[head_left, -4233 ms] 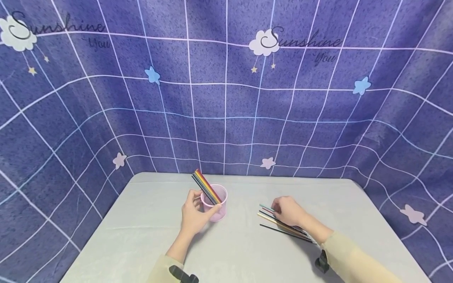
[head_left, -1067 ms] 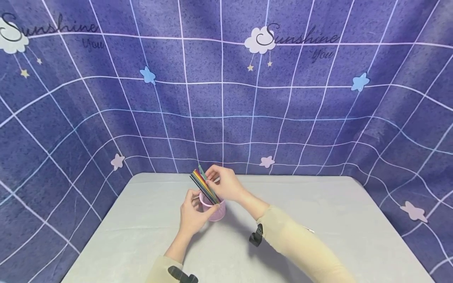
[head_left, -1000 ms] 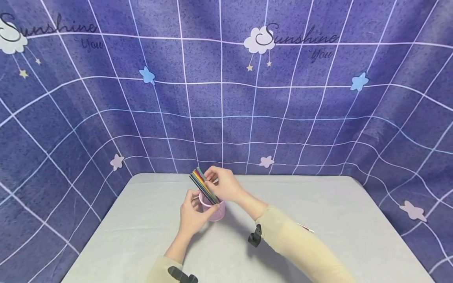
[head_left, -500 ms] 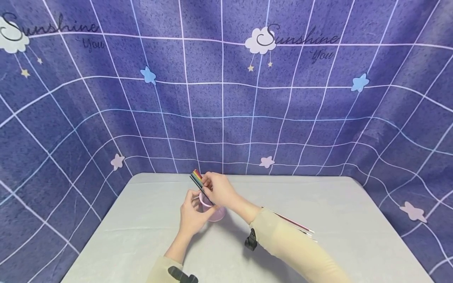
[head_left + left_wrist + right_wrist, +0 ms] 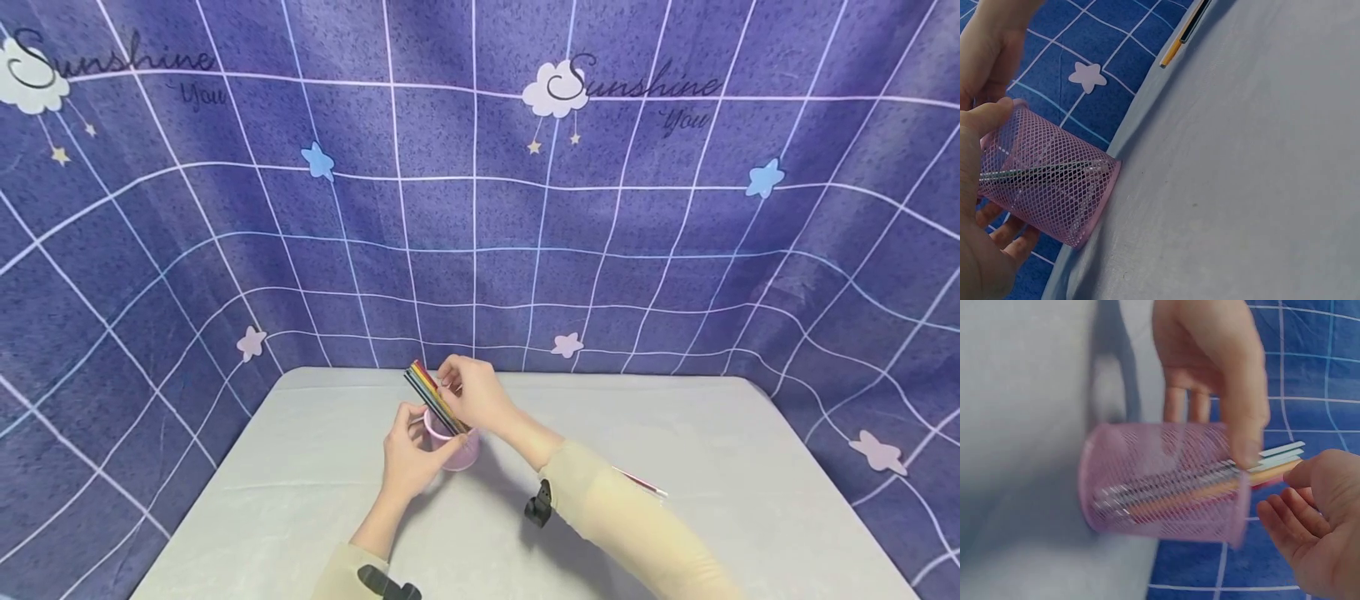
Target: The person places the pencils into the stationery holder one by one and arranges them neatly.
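So the biggest thing here is the table under a pale grey cloth (image 5: pixel 285 467), and the cup stands on its far half, left of centre, looking pretty much upright. That round, pink, open-mesh cup (image 5: pixel 459 457) is probably light and thin-walled, stiff enough for a normal squeeze but easy to tip if nobody steadies it, so the side just under the rim seems the right spot to hold. And that's where the left hand (image 5: pixel 412 458) has it: clamped on, thumb across the near side, fingers round the left, with the cup sitting between them. Next down, the bundle of slim, straight coloured pencils (image 5: pixel 427 393) is inside, leaning toward the far left past the rim. They look light, rigid and kinda slick, likely to roll or slide, so pinching near the upper ends makes sense. The right hand (image 5: pixel 480 400) is right there, just right of the bundle, fingers bent; its thumb seems to meet the orange one's end, but can't tell if it's really pinching. Smallest bits: a loose dark-red pencil with a whitish end (image 5: pixel 637 480) lies flat on the right, well apart from both hands.
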A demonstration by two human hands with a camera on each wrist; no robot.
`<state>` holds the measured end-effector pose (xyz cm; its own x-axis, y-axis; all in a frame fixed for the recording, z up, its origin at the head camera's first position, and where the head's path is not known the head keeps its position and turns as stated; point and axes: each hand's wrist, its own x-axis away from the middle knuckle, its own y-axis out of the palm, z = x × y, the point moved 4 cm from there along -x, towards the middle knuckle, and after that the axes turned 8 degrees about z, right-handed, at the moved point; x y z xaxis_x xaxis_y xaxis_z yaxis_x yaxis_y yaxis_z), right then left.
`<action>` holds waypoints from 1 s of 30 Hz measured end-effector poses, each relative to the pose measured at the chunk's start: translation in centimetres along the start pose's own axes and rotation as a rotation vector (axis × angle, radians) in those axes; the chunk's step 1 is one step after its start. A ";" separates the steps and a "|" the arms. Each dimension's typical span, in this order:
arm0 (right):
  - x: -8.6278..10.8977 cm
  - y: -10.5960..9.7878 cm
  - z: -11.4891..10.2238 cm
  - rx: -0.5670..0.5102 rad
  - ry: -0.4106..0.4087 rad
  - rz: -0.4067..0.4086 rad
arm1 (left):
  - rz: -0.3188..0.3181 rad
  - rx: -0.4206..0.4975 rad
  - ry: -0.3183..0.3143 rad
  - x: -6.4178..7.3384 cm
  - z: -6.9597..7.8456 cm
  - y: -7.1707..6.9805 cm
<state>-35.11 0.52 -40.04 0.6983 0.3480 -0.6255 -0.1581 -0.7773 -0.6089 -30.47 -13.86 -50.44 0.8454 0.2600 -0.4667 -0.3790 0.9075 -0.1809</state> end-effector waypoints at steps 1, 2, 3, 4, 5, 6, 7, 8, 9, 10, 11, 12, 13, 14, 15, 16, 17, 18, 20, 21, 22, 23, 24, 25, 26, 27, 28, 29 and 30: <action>-0.2 -0.4 0.0 0.005 -0.003 0.007 | 0.003 0.001 -0.001 0.0 0.0 0.0; -0.3 -0.9 0.1 0.012 -0.008 0.015 | 0.005 -0.002 -0.003 0.1 0.0 0.0; -0.5 -1.3 0.1 0.010 -0.008 0.021 | 0.007 -0.002 -0.004 0.1 0.1 0.0; -0.6 -1.8 0.1 0.008 -0.009 0.027 | 0.009 -0.002 -0.005 0.1 0.1 0.0; -0.8 -2.3 0.1 0.005 -0.009 0.033 | 0.010 -0.002 -0.006 0.1 0.1 -0.1; -0.9 -2.8 0.0 0.005 -0.009 0.037 | 0.012 -0.004 -0.007 0.1 0.1 -0.1; -1.1 -3.3 0.0 0.004 -0.009 0.039 | 0.013 -0.005 -0.009 0.1 0.1 -0.1; -1.2 -3.8 0.0 0.004 -0.012 0.045 | 0.015 -0.006 -0.010 0.1 0.1 -0.1; -1.2 -4.2 0.0 0.006 -0.013 0.047 | 0.017 -0.005 -0.010 0.1 0.1 -0.1; -1.3 -4.7 0.0 0.008 -0.016 0.051 | 0.018 -0.004 -0.011 0.1 0.0 -0.1; -1.3 -5.1 0.0 0.011 -0.015 0.051 | 0.020 -0.004 -0.012 0.1 -0.1 -0.1; -1.3 -5.4 0.1 0.015 -0.014 0.053 | 0.020 -0.002 -0.014 0.1 -0.1 -0.2; -1.2 -5.7 0.2 0.021 -0.010 0.052 | 0.020 0.001 -0.017 0.2 -0.2 -0.2; -1.1 -6.1 0.4 0.023 -0.008 0.056 | 0.020 0.002 -0.018 0.2 -0.3 -0.2; -1.1 -6.4 0.4 0.027 -0.005 0.058 | 0.020 0.003 -0.020 0.2 -0.3 -0.2; -1.0 -6.8 0.6 0.030 0.000 0.060 | 0.021 0.002 -0.022 0.2 -0.3 -0.1; -0.9 -7.2 0.7 0.031 0.007 0.062 | 0.021 0.001 -0.024 0.2 -0.2 -0.2; -0.8 -7.6 0.8 0.037 0.012 0.067 | 0.021 0.001 -0.025 0.2 -0.2 -0.1; -0.6 -8.4 1.0 0.040 0.020 0.077 | 0.021 0.001 -0.028 0.3 -0.1 -0.1; -0.4 -8.8 1.1 0.042 0.026 0.079 | 0.022 0.002 -0.030 0.3 0.0 -0.1; -0.3 -9.2 1.2 0.044 0.032 0.080 | 0.021 0.004 -0.031 0.3 0.0 -0.1; -0.2 -9.6 1.3 0.044 0.036 0.083 | 0.021 0.006 -0.032 0.3 0.0 -0.1; 0.0 -10.0 1.5 0.049 0.041 0.082 | 0.021 0.010 -0.033 0.3 0.1 -0.1; 0.2 -10.3 1.7 0.048 0.045 0.079 | 0.021 0.013 -0.035 0.3 0.1 0.0; 0.4 -10.7 1.9 0.055 0.047 0.077 | 0.020 0.016 -0.036 0.2 0.1 0.0; 0.6 -11.0 2.1 0.058 0.050 0.074 | 0.020 0.019 -0.036 0.2 0.0 0.0; 0.9 -11.2 2.3 0.065 0.048 0.073 | 0.019 0.020 -0.037 0.2 0.0 0.0; 1.1 -11.5 2.6 0.073 0.049 0.073 | 0.019 0.022 -0.038 0.2 0.0 0.0; 1.4 -11.8 2.8 0.082 0.047 0.073 | 0.018 0.023 -0.038 0.2 0.0 0.1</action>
<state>-34.26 11.61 -35.09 0.7147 0.2654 -0.6471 -0.2652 -0.7533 -0.6019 -30.37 -13.78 -50.54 0.8527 0.2881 -0.4358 -0.3857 0.9098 -0.1531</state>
